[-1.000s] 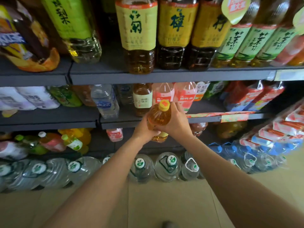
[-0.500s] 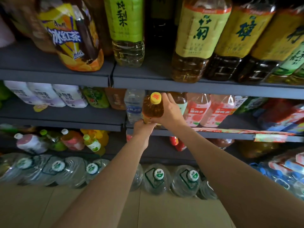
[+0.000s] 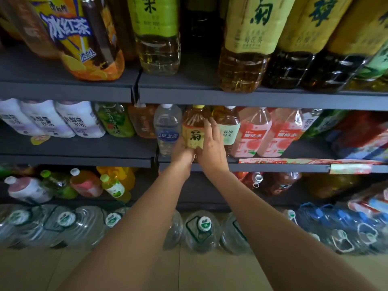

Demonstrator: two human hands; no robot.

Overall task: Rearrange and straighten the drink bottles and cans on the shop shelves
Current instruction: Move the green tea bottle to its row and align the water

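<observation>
A small amber tea bottle with a yellow cap and yellow label stands upright at the front of the middle shelf. My left hand grips its lower left side. My right hand wraps its right side, fingers reaching up along the label. The bottle sits between a clear water bottle on its left and a pale-labelled tea bottle on its right.
Two pink peach drinks stand further right. White milky bottles fill the middle shelf's left. Large tea bottles line the top shelf. Bottles lie tipped on the lower shelf. Big water jugs sit on the floor.
Both hands carried the yellow-capped bottle up and forward from below the shelf edge into the middle shelf, and it now stands upright there. The view moved closer and leftward.
</observation>
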